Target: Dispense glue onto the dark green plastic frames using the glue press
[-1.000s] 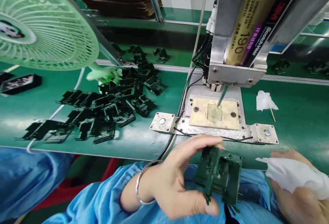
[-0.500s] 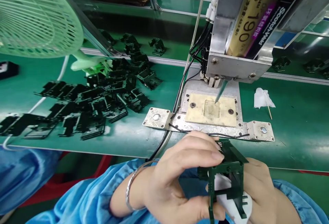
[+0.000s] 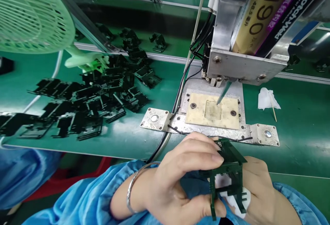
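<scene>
In the head view, your left hand [image 3: 177, 178] holds a dark, glossy, open-framed bracket [image 3: 230, 156], thumb below and fingers above, pinching its left side. The bracket is in the air by the front edge of the smooth green tabletop [image 3: 144, 142], its open side towards you. Your right hand [image 3: 259, 183] is just behind and beside it, fingers closed on a crumpled white tissue [image 3: 241, 202] that shows through and below the bracket's opening; the bracket hides most of those fingertips. You wear a thin silver bangle [image 3: 130, 190] on your left wrist. Beyond your hands lies a cream rectangular plate [image 3: 194, 118] with a square recess, under a slim tapered nozzle [image 3: 223, 93]. Well to your left, a heap of similar dark brackets [image 3: 90, 97] spreads below a pale green fan [image 3: 33, 18]. Right of the plate rests a small white wad with a thin wooden stick [image 3: 265, 99].
</scene>
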`<move>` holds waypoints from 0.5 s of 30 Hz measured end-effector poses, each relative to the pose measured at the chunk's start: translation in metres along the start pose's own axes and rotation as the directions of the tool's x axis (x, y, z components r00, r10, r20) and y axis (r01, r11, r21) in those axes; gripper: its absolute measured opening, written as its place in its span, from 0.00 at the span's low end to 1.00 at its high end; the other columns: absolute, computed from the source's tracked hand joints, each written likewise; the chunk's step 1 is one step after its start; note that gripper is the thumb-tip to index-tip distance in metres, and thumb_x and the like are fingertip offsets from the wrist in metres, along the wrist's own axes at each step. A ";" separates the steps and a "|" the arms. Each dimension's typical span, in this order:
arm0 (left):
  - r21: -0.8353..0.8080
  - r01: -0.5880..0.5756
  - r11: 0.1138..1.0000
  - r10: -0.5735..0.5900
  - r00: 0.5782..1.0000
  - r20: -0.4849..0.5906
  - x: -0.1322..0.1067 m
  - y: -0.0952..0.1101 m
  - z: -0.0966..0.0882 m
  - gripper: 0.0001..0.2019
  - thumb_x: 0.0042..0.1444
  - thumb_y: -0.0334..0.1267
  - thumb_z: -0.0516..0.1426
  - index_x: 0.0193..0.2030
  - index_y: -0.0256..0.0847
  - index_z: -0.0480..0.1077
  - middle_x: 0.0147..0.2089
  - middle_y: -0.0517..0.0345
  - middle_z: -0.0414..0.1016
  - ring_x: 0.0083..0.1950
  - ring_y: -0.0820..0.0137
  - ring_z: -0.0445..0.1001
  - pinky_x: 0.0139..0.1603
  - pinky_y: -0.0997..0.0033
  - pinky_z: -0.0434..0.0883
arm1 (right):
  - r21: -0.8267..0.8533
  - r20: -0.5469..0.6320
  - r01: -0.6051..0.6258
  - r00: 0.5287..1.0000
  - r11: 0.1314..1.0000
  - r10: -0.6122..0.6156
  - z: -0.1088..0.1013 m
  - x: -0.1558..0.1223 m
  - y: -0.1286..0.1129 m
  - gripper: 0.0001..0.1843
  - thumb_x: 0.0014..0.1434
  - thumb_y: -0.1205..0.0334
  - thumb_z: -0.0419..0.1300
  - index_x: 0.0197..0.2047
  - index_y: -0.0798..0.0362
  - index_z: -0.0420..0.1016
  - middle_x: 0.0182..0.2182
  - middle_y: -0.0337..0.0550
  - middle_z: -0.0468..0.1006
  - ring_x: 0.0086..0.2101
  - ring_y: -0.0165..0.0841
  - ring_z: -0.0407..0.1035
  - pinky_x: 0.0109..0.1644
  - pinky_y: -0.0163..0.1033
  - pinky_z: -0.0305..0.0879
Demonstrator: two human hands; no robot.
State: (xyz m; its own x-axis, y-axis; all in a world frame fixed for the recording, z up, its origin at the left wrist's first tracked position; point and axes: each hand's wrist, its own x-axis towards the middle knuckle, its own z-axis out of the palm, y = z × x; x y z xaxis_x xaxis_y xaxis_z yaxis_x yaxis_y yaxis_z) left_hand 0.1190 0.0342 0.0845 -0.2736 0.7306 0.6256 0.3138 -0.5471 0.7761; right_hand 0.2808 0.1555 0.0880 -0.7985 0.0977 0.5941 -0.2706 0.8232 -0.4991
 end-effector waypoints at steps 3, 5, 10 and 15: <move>-0.003 0.004 1.000 -0.004 0.999 0.046 0.003 -0.004 -0.001 0.29 0.53 0.37 0.69 0.59 0.38 0.65 0.45 0.48 0.72 0.45 0.61 0.73 0.51 0.59 0.75 | -0.044 0.019 0.004 1.000 0.999 -0.003 0.005 0.011 0.003 0.19 0.70 0.69 0.46 0.25 0.53 0.63 0.19 0.38 0.66 0.18 0.30 0.58 0.21 0.38 0.50; -0.009 0.024 1.000 -0.023 0.997 0.068 0.004 -0.005 -0.002 0.29 0.54 0.37 0.68 0.59 0.37 0.64 0.45 0.47 0.71 0.47 0.59 0.73 0.52 0.59 0.75 | -0.054 0.009 0.001 1.000 0.999 0.000 0.007 0.013 0.006 0.16 0.69 0.70 0.47 0.29 0.54 0.67 0.20 0.39 0.67 0.18 0.30 0.59 0.21 0.38 0.51; 0.208 0.074 0.975 -0.114 0.975 0.192 0.011 0.001 -0.030 0.28 0.57 0.36 0.65 0.62 0.41 0.61 0.50 0.44 0.71 0.55 0.56 0.70 0.58 0.56 0.72 | -0.205 -0.212 -0.254 0.954 0.945 0.210 -0.001 -0.034 0.025 0.05 0.61 0.65 0.61 0.32 0.51 0.73 0.21 0.38 0.68 0.18 0.32 0.63 0.21 0.38 0.61; 0.667 0.319 0.673 -0.347 0.933 -0.095 0.056 -0.023 -0.119 0.30 0.52 0.52 0.67 0.59 0.44 0.67 0.54 0.47 0.70 0.55 0.51 0.70 0.57 0.51 0.72 | -0.062 -0.628 -0.868 0.417 0.492 0.657 -0.027 -0.111 0.073 0.27 0.52 0.35 0.64 0.51 0.37 0.76 0.26 0.48 0.74 0.30 0.56 0.74 0.27 0.57 0.74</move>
State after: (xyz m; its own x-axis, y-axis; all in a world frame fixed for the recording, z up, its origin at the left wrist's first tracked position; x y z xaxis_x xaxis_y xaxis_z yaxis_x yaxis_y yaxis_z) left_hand -0.0119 0.0390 0.1114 -0.4511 0.8325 0.3216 0.7307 0.1376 0.6687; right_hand 0.3642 0.2200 0.0025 -0.1730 0.9327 0.3165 0.5934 0.3552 -0.7223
